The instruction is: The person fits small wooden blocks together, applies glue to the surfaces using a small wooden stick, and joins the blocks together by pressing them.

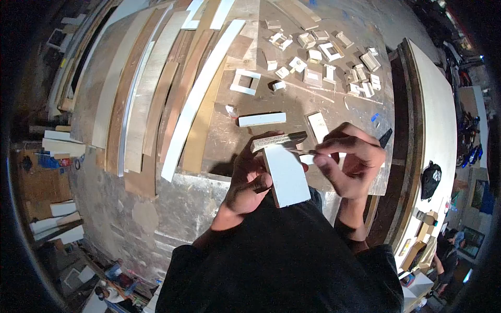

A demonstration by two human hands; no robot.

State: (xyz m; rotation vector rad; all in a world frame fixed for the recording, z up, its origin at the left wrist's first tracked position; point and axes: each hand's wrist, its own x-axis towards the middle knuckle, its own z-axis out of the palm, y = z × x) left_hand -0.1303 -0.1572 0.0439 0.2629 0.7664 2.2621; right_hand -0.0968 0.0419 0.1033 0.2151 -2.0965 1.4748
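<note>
While left hand [248,180] clasps white block [288,178] in front of black shirt [282,255], right hand [350,160] pinches thin blurred item [301,152], identity unclear. Block looks light, stiff, perhaps slick-faced; best held by 2 long edges.

Held block [288,180]: bright white across the face, and that really catches the light!
Piece above it [270,142]: pale tan, edge flecked with darker specks.
Shirt [282,261]: solid black, near side.
Table [313,107]: brown, scuffed with paler marks.
Long strip, left [206,96]: clean white, and right beside it, a yellow-tan strip [201,141].
Small pieces, far right [313,78]: cream and white all over.
Scrap, right [375,117]: a pop of blue!
Bag, right [431,180]: black on a cream board [433,104].
</note>
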